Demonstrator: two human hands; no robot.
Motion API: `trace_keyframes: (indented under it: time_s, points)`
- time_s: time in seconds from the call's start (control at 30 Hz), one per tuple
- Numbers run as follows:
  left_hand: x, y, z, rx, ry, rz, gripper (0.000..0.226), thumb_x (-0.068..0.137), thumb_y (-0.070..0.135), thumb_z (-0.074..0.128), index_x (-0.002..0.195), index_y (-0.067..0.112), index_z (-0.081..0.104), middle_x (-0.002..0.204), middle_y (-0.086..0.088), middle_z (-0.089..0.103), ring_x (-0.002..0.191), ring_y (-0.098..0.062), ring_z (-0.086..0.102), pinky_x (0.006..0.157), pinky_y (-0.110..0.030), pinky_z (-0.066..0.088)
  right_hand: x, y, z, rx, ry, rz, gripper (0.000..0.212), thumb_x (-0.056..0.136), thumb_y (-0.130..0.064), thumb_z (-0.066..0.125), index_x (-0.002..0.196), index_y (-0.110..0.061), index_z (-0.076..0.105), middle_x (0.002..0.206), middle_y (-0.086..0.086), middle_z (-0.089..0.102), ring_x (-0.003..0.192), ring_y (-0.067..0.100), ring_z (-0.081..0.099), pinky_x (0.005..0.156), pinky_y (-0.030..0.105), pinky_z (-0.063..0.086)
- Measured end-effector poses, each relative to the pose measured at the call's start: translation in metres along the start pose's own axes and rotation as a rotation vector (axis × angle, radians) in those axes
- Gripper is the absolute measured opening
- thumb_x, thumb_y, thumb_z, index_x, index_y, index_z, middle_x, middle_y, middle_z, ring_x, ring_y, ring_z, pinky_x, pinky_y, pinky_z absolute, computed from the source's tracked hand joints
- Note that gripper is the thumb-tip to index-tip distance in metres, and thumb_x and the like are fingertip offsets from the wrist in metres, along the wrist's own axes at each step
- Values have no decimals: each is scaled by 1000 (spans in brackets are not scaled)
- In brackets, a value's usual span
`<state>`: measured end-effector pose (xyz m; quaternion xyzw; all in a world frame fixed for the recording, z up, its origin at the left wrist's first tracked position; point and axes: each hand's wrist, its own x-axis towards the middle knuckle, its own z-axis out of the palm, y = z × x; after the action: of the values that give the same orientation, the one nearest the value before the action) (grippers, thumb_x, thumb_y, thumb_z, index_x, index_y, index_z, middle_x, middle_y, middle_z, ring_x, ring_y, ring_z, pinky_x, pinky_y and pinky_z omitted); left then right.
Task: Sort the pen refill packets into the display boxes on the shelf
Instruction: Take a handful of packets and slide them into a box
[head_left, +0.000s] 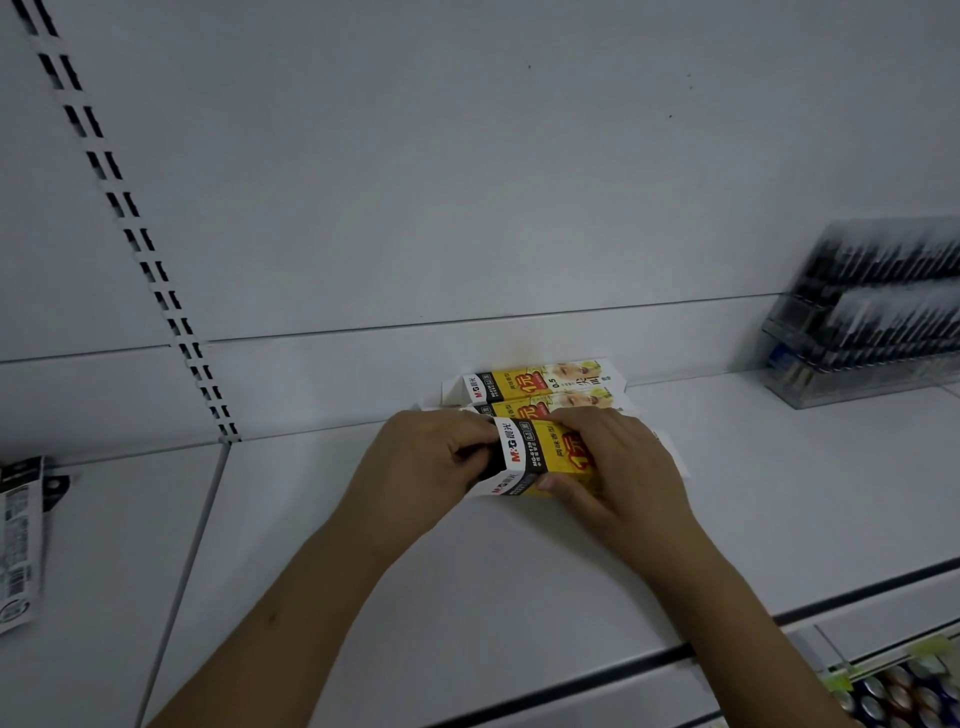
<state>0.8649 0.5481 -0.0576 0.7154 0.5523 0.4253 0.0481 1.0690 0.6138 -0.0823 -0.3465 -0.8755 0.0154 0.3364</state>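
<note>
A yellow, black and white refill box (524, 457) lies on the white shelf (467, 571), held from both sides. My left hand (431, 467) grips its white left end, fingers curled at the opening. My right hand (608, 467) wraps over its yellow right part, thumb along the front edge. Directly behind it lie two matching yellow boxes (540, 387), one behind the other, against the back panel. The contents of the held box are hidden.
A clear rack of dark pens (872, 322) stands at the shelf's right end. A hanging packet with barcodes (18, 540) lies at the far left. A slotted upright (135, 234) runs down the back panel. Coloured goods (904, 691) show on the shelf below, bottom right.
</note>
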Motion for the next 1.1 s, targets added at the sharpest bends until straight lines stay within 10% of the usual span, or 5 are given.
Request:
trace_keyframes:
  time_s: [0.53,0.83,1.1]
  points:
    - [3,-15,-10,-157,85,-52,11,84,13,75,92,19,79,90,11,74,85,-5,68,78,-24,53,0,10,-4,-10,2,0,61,89,-70,40,126,-25,57,120,-10,62,113,14,53,98,32,35]
    - [-1,-66,-8,45,364,-329,27,90,3,58,105,22,69,94,5,64,89,-14,60,80,-21,46,-4,11,9,-94,-164,-149,43,101,-44,34,138,-30,53,138,-14,53,128,12,43,110,35,30]
    - [-9,-79,-3,52,173,-644,31,89,8,58,120,11,63,114,-11,56,106,-25,59,96,-30,45,-1,1,6,-9,-229,-112,53,101,-49,25,149,-29,36,155,-16,30,146,0,16,120,37,17]
